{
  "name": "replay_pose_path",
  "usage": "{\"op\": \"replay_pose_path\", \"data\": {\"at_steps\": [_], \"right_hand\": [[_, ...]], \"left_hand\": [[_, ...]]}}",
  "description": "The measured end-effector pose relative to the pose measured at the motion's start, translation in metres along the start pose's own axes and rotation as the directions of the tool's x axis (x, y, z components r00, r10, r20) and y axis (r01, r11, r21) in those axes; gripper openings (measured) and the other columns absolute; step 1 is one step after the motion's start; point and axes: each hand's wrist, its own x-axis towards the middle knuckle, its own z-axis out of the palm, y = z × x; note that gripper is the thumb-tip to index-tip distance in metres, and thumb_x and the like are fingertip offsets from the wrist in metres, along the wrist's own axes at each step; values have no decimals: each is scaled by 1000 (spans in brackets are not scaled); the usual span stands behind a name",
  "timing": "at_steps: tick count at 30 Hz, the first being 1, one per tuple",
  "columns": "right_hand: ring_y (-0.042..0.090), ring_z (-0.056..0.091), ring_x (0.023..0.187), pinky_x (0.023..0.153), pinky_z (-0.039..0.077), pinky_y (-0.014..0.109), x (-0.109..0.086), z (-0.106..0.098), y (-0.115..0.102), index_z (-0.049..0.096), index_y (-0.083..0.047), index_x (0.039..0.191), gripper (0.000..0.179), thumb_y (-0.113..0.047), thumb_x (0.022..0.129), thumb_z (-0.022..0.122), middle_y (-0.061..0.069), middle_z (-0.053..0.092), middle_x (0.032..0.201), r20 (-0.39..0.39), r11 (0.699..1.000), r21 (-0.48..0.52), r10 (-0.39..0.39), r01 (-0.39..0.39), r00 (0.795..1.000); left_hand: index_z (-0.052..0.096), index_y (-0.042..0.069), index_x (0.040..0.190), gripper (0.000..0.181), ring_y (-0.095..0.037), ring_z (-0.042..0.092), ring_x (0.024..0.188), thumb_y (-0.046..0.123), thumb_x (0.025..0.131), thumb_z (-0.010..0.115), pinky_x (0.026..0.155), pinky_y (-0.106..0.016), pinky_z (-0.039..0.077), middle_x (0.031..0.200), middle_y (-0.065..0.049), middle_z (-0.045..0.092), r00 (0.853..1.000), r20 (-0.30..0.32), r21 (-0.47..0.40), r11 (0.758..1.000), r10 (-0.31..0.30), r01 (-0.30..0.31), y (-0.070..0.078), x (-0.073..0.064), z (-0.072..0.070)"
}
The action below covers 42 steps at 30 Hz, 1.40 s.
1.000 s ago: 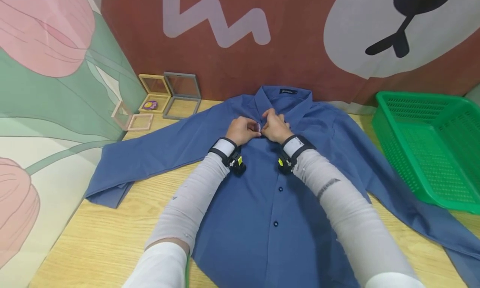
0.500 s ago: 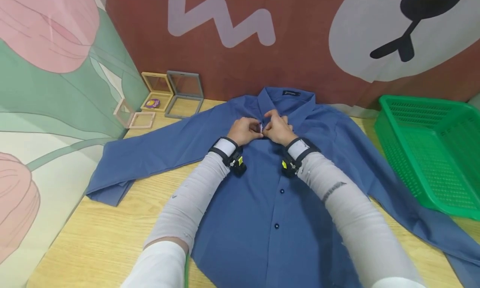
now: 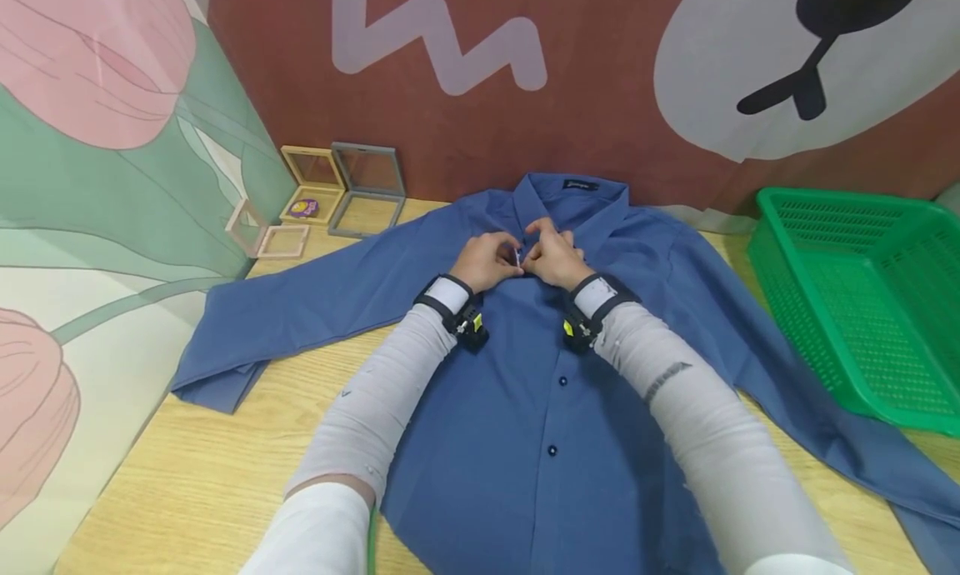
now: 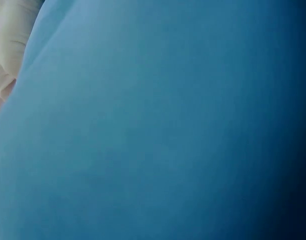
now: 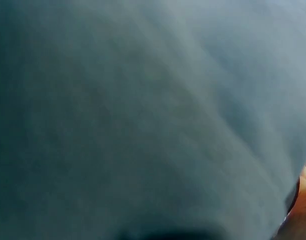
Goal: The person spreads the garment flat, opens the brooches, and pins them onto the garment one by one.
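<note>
A blue button-up shirt lies front up across the table, collar at the far side. My left hand pinches a small thin badge-like piece with a pale edge, seen nearly edge-on just below the collar. Close beside it, my right hand has bent fingers and thumb gripping the shirt's front by the piece; the fingertips partly hide the contact. Blurred shirt cloth fills the left wrist view. Shirt folds cover most of the right wrist view, with a bit of skin at its lower right.
Open display frames stand at the back left: a yellow one holding a purple-and-yellow badge, a grey one and a pale pink one. A green plastic basket sits at the right, beside the shirt's sleeve.
Both hands stay at the same spot on the shirt. The small piece in the left hand turns slightly and looks thinner now. The head view shifts a little.
</note>
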Motion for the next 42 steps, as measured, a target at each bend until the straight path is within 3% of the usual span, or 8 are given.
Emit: {"op": "replay_pose_path", "data": {"at_steps": [18, 25, 32, 37, 42], "right_hand": [[37, 32, 135, 106, 26, 59, 4, 5, -5, 37, -14, 142, 51, -13, 97, 61, 11, 68, 103, 11, 995, -99, -6, 7, 1000], [40, 40, 128, 104, 29, 61, 5, 1, -5, 55, -10, 126, 32, -16, 96, 63, 14, 70, 113, 43, 996, -91, 9, -5, 999], [31, 61, 105, 102, 34, 59, 6, -3, 4, 69, -7, 99, 8, -14, 95, 67, 14, 73, 104, 28, 996, 20, -83, 82, 996], [27, 65, 99, 103, 36, 56, 9, -6, 8, 69, -8, 97, 7, -13, 94, 68, 13, 74, 102, 46, 990, 27, -137, 136, 990], [27, 65, 101, 104, 34, 59, 10, -5, 11, 69, -9, 96, 5, -13, 93, 69, 12, 74, 101, 54, 988, 14, -152, 152, 987]], "left_hand": [[69, 8, 120, 40, -18, 76, 89, 21, 84, 81, 84, -30, 58, 107, -11, 76, 1000, -9, 10, 1000, -1, 1, 3, -4, -3], [66, 6, 125, 42, -20, 75, 93, 16, 86, 78, 83, -30, 58, 111, -14, 75, 1000, 14, -8, 1000, 6, -6, 5, -7, -6], [65, 6, 124, 40, -23, 74, 97, 13, 87, 77, 85, -31, 58, 113, -15, 73, 999, 32, -85, 996, 38, -35, -4, -6, -4], [66, 5, 124, 41, -25, 73, 99, 13, 86, 78, 87, -32, 58, 114, -16, 73, 998, 39, -149, 988, 46, -40, -6, -5, -6], [64, 4, 130, 45, -25, 73, 102, 14, 88, 77, 90, -31, 57, 120, -16, 71, 997, 61, -149, 989, 36, -27, -2, -9, -8]]}}
